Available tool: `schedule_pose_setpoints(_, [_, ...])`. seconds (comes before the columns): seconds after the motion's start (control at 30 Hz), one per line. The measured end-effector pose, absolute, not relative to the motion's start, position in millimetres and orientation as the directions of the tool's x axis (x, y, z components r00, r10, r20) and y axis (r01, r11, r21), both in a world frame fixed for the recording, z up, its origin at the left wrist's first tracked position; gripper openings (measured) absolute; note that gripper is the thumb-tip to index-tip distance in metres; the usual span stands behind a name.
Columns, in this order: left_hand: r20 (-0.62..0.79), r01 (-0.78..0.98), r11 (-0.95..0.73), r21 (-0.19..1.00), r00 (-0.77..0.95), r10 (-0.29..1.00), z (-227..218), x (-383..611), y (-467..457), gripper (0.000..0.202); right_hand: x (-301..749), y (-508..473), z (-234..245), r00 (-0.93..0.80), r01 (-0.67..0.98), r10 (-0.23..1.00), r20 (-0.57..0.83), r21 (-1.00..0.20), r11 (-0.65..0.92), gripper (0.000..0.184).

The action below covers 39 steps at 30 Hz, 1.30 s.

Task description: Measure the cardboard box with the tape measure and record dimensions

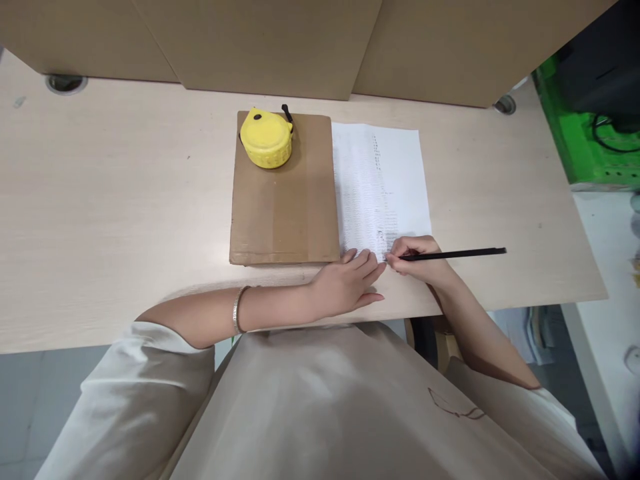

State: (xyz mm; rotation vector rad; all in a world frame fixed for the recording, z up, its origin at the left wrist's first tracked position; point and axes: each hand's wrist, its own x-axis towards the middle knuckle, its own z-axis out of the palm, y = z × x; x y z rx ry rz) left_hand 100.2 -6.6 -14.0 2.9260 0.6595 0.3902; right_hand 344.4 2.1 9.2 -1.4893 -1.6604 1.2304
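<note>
My right hand (417,257) pinches a long, thin black pencil (457,254), its shaft pointing out to the right. The tip end rests at the lower edge of a white sheet of paper (407,180) covered with columns of small print or writing. Flat on the lower edge of that sheet lies my left hand (347,283), its fingers stretched out and pointing towards the pencil. A brown cardboard box (300,207) sits left of the sheet and seems to overlap its left side. On the box's far left corner is a yellow tape measure (267,139) with a black strap.
The pale wooden table (115,187) has tall cardboard panels (260,47) along its back edge. Cable holes (66,83) show near the panels. At the right stand a green box (595,147) and a dark device (605,73) with a cable.
</note>
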Motion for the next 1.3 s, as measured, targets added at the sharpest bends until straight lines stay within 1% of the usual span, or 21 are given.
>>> schedule_pose_setpoints(0.27, [0.228,0.405,-0.901,0.154,0.873,0.431,-13.7,99.7,-6.4,0.065,345.8,1.0,10.5,-0.185,0.443,0.970,-0.156,-0.894,-0.059,0.037])
schedule_pose_setpoints(0.4, [0.242,0.405,-0.903,0.141,0.871,0.428,-14.9,99.9,-6.7,0.065,346.1,1.7,10.6,-0.194,0.448,0.969,-0.154,-0.893,-0.052,0.035])
schedule_pose_setpoints(0.47, [0.256,0.406,-0.903,0.139,0.866,0.429,-15.2,99.9,-7.0,0.064,346.3,1.5,10.1,-0.201,0.447,0.972,-0.118,-0.894,-0.016,0.035])
schedule_pose_setpoints(0.57, [0.286,0.411,-0.903,0.124,0.857,0.429,-14.9,100.1,-7.5,0.061,347.6,-0.2,8.8,-0.221,0.424,0.975,-0.029,-0.903,0.070,0.038])
schedule_pose_setpoints(0.63, [0.297,0.417,-0.902,0.108,0.853,0.430,-14.2,100.6,-7.8,0.061,349.1,-2.0,7.8,-0.217,0.408,0.976,-0.002,-0.909,0.088,0.040])
schedule_pose_setpoints(0.8, [0.251,0.435,-0.897,0.082,0.862,0.441,-11.5,102.8,-7.9,0.061,351.1,-4.3,7.1,-0.210,0.438,0.977,-0.041,-0.897,0.057,0.039])
schedule_pose_setpoints(0.97, [0.235,0.444,-0.892,0.086,0.861,0.451,-10.0,104.2,-8.4,0.062,350.8,-2.8,6.7,-0.222,0.446,0.975,-0.021,-0.891,0.082,0.037])
schedule_pose_setpoints(1.13, [0.230,0.441,-0.893,0.092,0.863,0.450,-10.1,104.3,-8.2,0.063,350.3,-1.6,7.0,-0.217,0.444,0.976,-0.022,-0.893,0.079,0.041])
schedule_pose_setpoints(1.3, [0.198,0.443,-0.890,0.108,0.868,0.455,-8.8,104.5,-8.3,0.063,352.5,-2.3,7.5,-0.226,0.439,0.974,-0.018,-0.894,0.085,0.040])
